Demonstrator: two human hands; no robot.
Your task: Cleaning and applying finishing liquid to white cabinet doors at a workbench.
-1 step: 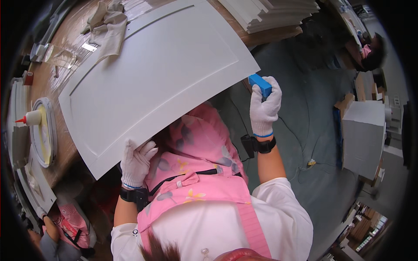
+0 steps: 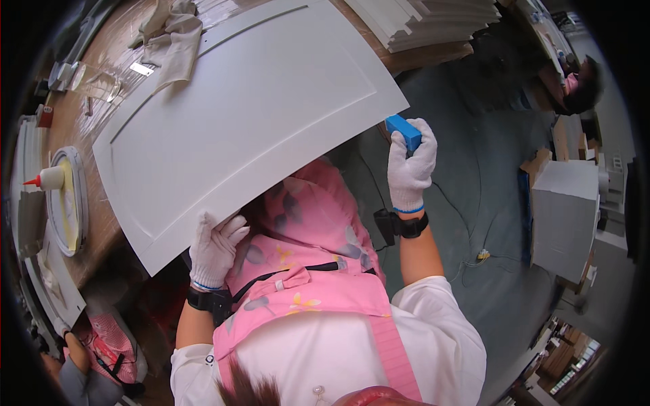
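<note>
A large white panel [image 2: 250, 101] with a recessed centre and a raised border lies tilted across the table, its near edge reaching out over my lap. My left hand [image 2: 215, 249], in a white knit glove, is closed at that near edge, toward the left corner; part of its grip is hidden. In my gloved right hand [image 2: 412, 166] a blue rectangular block [image 2: 404, 132] is pinched between thumb and fingers. The block sits just below the panel's right corner; whether they touch, I cannot tell. A beige cloth [image 2: 172, 47] is draped over the panel's far left edge.
On the table [image 2: 74, 128] at left are a round tub [image 2: 80, 203] and a white bottle with a red tip [image 2: 49, 179]. White panels [image 2: 433, 24] are stacked at the far right. Cables [image 2: 474, 230] and a large box [image 2: 565, 210] are on the right. Other people work at both sides.
The panel has shifted slightly to the right, and my left hand has moved a little the same way with it. My right hand still holds the blue block in nearly the same place.
</note>
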